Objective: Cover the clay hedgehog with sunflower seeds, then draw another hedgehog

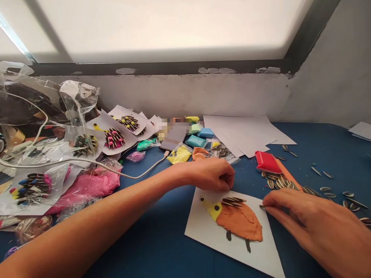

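A white sheet of paper (203,227) lies on the blue table, bearing a flat hedgehog shape in modelling clay. Its body is orange clay (240,224), its head yellow clay (213,208), with dark eye, nose and legs. Several striped sunflower seeds (233,201) stick in the upper body, near the head. My left hand (213,173) is closed at the sheet's far edge; its curled fingertips are hidden. At the sheet's right edge, my right hand (313,220) pinches one sunflower seed (262,207) between thumb and finger, apart from the clay.
Loose seeds (279,182) lie beside a red clay packet (267,162) and an orange stick (290,174). Behind are blank sheets (232,131), clay packets (197,141) and a phone (174,135) with a white cable (139,175). Finished seed figures (114,138) and plastic bags crowd the left.
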A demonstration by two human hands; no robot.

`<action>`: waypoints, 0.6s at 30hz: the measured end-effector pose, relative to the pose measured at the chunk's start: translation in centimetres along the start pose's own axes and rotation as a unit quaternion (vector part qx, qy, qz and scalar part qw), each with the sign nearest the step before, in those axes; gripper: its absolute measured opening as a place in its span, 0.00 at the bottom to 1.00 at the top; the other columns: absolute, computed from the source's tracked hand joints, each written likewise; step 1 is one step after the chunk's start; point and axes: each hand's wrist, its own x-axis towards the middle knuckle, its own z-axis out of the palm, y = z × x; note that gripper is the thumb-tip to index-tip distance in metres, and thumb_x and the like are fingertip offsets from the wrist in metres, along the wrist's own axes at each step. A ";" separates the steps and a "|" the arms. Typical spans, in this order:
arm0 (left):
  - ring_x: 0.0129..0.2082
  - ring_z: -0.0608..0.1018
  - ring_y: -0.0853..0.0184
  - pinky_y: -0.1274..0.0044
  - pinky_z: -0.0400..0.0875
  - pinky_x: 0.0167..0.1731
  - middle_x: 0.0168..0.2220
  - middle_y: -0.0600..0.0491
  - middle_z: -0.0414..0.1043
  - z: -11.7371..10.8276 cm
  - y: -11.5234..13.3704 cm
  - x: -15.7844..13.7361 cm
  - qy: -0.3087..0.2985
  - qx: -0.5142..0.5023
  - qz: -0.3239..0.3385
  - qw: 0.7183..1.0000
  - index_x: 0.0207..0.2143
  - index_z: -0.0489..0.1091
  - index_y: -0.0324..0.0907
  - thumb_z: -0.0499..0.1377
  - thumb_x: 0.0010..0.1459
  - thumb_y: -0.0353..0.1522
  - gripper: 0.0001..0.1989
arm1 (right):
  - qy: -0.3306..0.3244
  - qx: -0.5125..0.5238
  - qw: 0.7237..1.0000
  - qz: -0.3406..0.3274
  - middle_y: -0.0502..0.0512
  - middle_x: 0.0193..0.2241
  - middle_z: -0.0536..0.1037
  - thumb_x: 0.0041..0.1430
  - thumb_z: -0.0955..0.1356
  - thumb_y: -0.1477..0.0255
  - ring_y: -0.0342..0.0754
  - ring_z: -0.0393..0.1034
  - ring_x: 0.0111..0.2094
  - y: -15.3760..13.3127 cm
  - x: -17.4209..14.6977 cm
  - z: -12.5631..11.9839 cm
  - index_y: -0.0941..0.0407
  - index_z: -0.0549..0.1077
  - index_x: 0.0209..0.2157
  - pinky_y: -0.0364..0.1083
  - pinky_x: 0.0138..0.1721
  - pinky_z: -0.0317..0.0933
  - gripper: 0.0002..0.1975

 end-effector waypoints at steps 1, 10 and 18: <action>0.32 0.75 0.70 0.77 0.59 0.29 0.33 0.56 0.79 0.0 0.0 0.0 0.001 0.003 0.002 1.000 0.33 0.76 0.41 0.59 0.57 0.28 0.05 | -0.002 0.023 1.000 -0.013 0.50 0.28 0.83 0.66 0.60 0.57 0.47 0.76 0.24 0.1 -0.1 0.0 0.45 0.78 0.30 0.44 0.21 0.63 0.19; 0.31 0.74 0.71 0.76 0.58 0.28 0.32 0.57 0.78 0.1 -0.2 0.1 0.005 0.013 0.017 1.000 0.32 0.75 0.41 0.58 0.57 0.28 0.05 | -0.011 0.173 0.985 -0.024 0.48 0.25 0.81 0.63 0.65 0.63 0.46 0.76 0.23 -2.7 0.9 -0.9 0.46 0.79 0.29 0.42 0.22 0.65 0.12; 0.29 0.72 0.73 0.78 0.59 0.26 0.30 0.58 0.76 0.1 -0.3 0.0 -0.004 -0.023 0.009 1.000 0.34 0.75 0.40 0.59 0.56 0.28 0.04 | 0.029 0.125 0.988 -0.088 0.42 0.24 0.78 0.67 0.63 0.65 0.39 0.75 0.22 -2.8 1.0 -0.7 0.46 0.76 0.30 0.37 0.21 0.64 0.12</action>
